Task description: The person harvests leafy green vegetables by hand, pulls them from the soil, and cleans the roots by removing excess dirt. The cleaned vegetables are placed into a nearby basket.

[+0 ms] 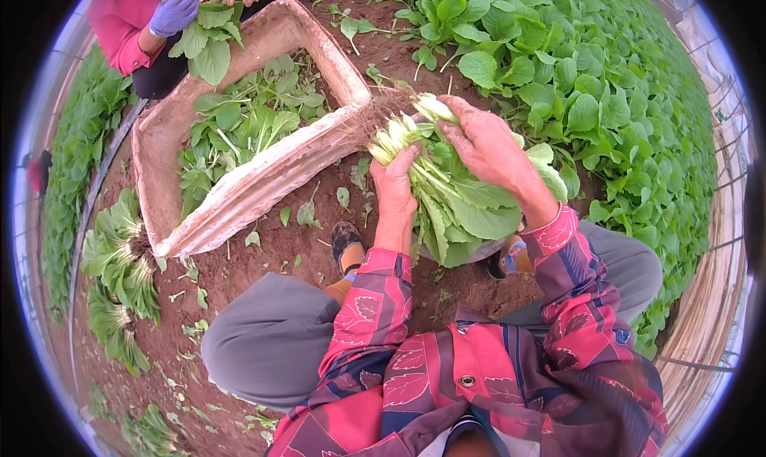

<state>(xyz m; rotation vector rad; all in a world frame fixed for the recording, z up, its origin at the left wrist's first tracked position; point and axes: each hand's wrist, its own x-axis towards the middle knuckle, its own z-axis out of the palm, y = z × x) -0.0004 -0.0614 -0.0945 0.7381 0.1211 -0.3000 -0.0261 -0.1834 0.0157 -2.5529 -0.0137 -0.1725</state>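
Note:
My left hand (395, 185) is closed around the pale stems of a bunch of leafy greens (446, 194), its roots pointing up and to the left. In my right hand (482, 143) is a smaller cluster of the same greens (434, 107), held by the stems just above the bunch. Soil-stained roots (383, 113) of both tangle together near the corner of a foam box (287, 164). Broad leaves hang down between my knees and partly hide a pale rounded thing (479, 252) beneath them.
Loose leaves (251, 122) lie inside the foam box. Across it, a co-worker's gloved hand (173, 9) holds another bunch (209, 41). Tied bunches (122, 253) rest on the soil at left. Growing greens (574, 80) fill the right side; a dark hose or strip (96, 194) runs along the left bed.

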